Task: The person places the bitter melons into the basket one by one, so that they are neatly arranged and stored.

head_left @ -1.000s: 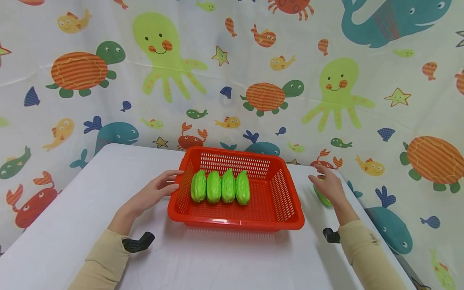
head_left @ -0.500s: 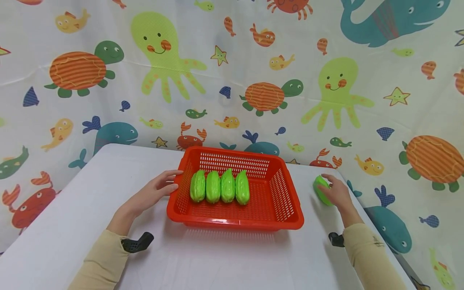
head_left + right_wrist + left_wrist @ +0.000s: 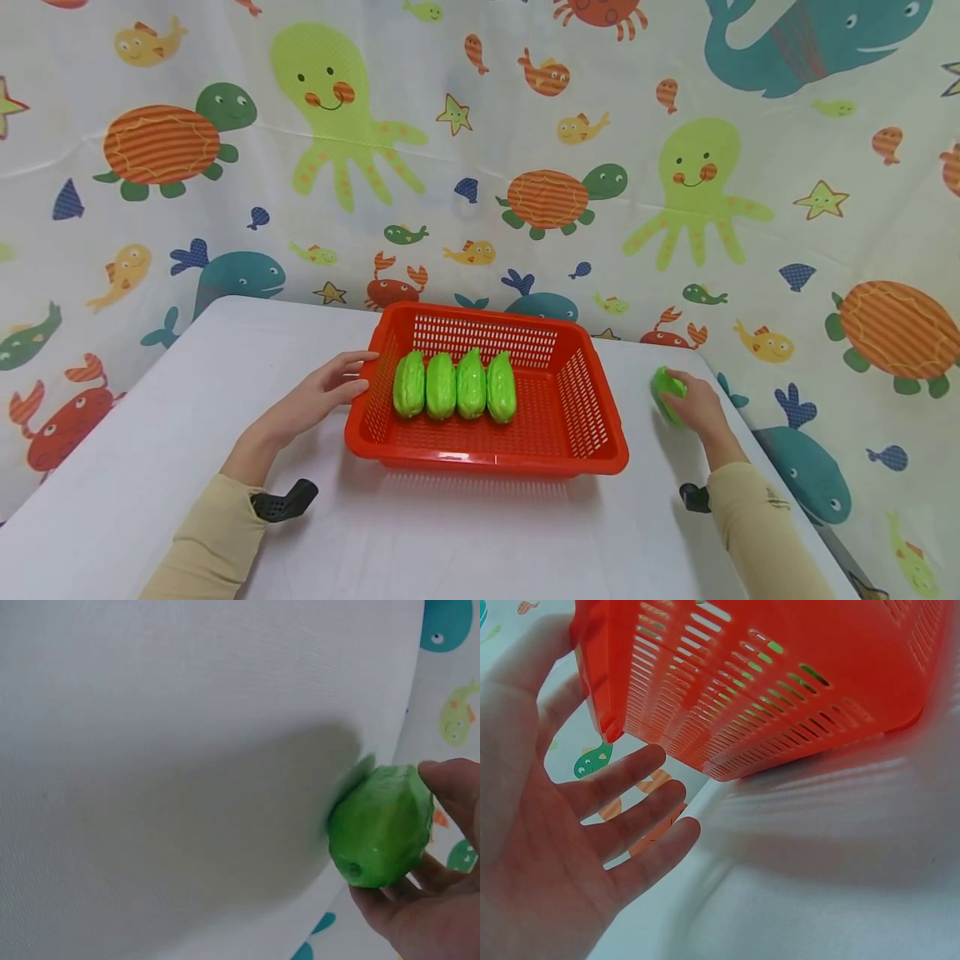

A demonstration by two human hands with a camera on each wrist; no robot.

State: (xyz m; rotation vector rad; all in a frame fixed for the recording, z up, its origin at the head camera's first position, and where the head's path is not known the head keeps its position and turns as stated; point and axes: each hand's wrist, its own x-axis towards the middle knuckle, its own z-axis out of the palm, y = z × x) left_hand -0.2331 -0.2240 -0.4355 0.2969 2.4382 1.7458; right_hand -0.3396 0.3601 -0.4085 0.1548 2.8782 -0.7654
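Observation:
A red plastic basket (image 3: 536, 417) stands on the white table, with several ridged green papayas (image 3: 442, 387) lying in a row in its left half. My left hand (image 3: 318, 400) touches the basket's left rim with its fingertips. In the left wrist view the lower fingers (image 3: 656, 844) are spread and nearly straight beside the slotted wall. To the right of the basket, my right hand (image 3: 701, 408) grips another green papaya (image 3: 382, 829) between the thumb on one side and the fingers on the other. That papaya is close over the tabletop, its stem end facing the right wrist camera.
Behind the white table (image 3: 480, 542) hangs a curtain (image 3: 480, 142) printed with sea animals. The table's right edge runs close beside my right hand. Black wrist cameras (image 3: 285, 502) sit below both hands.
My right hand has come down from over the papaya to its right side and closed round it. The left hand and the basket stay in place.

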